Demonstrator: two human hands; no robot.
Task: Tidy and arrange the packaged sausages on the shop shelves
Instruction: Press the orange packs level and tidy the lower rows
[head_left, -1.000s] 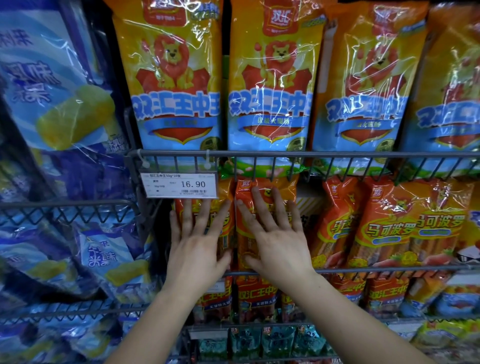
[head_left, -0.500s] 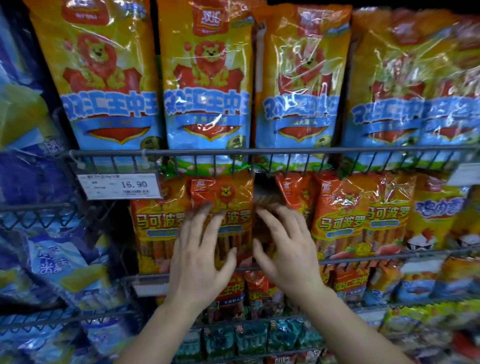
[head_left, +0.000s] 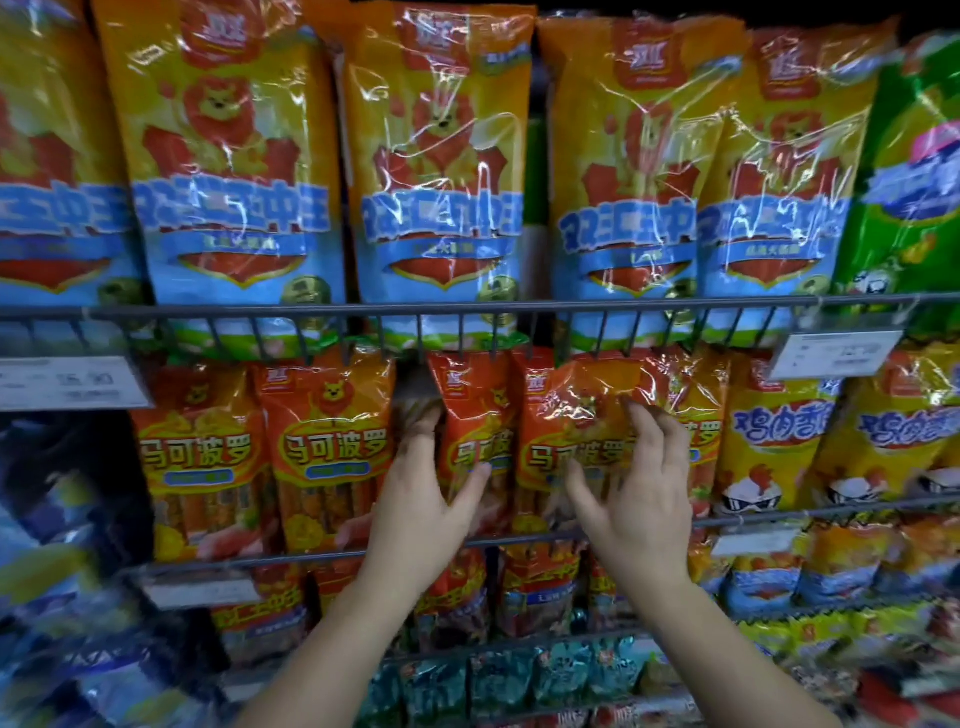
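Sausage packs (head_left: 332, 452) stand in a row behind the front rail of the middle wire shelf (head_left: 249, 558), with both hands at the row's centre.
Left hand (head_left: 415, 514) grasps one orange pack (head_left: 467, 415), fingers tucked behind its left edge and thumb across its front. Right hand (head_left: 641, 501) is released, with its fingers spread and lightly bent; its fingertips (head_left: 635, 413) rest on the front of the adjacent pack (head_left: 571, 415). Lion-print bags (head_left: 234, 182) occupy the shelf above.
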